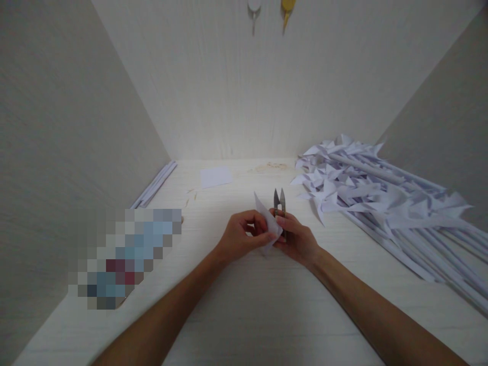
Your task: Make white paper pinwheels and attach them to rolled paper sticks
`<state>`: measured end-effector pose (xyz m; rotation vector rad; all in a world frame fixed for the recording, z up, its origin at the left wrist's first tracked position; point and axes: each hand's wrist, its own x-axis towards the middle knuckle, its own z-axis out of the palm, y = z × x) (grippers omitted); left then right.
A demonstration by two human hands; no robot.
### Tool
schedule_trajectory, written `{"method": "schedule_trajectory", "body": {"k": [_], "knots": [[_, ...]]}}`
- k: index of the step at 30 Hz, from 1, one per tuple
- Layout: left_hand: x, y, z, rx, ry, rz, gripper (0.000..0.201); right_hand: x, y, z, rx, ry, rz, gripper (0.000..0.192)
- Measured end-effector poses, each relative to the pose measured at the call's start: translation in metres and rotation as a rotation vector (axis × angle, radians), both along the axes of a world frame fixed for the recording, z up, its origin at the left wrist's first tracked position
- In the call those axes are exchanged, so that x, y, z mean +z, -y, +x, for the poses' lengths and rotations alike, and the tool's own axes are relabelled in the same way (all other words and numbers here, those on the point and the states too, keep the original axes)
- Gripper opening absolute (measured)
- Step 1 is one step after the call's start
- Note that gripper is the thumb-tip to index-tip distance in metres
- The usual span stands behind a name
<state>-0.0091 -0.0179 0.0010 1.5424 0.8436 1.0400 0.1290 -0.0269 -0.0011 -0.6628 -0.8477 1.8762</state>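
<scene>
Head view: your left hand (244, 235) pinched a small paper piece (267, 219) over the bench (267, 315); your right hand (295, 239) gripped thread snips (279, 199), blades parted. Finished paper pinwheels (366, 188) were heaped at right; one blank sheet (215, 177) lay unused.

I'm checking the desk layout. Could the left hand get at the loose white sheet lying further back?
Probably yes. The sheet lies flat with bare desk between it and the left hand, but that hand's fingers hold a paper piece now.
</scene>
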Motion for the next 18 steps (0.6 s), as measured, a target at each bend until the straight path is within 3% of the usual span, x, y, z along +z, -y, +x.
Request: {"method": "schedule_trajectory", "body": {"k": [6, 12, 15, 18], "knots": [[-0.001, 0.001, -0.001, 0.03, 0.008, 0.027, 0.04, -0.001, 0.0, -0.002, -0.094, 0.085, -0.064, 0.022], [-0.009, 0.0, 0.003, 0.023, 0.05, 0.005, 0.023, -0.011, -0.004, -0.007, -0.253, 0.301, 0.087, 0.022], [-0.01, -0.007, 0.001, 0.186, 0.088, -0.016, 0.021, -0.015, -0.01, -0.001, -0.414, 0.419, 0.181, 0.029], [-0.009, -0.017, -0.006, 0.4, 0.189, -0.008, 0.019, -0.015, -0.016, 0.009, -0.558, 0.46, 0.176, 0.033]]}}
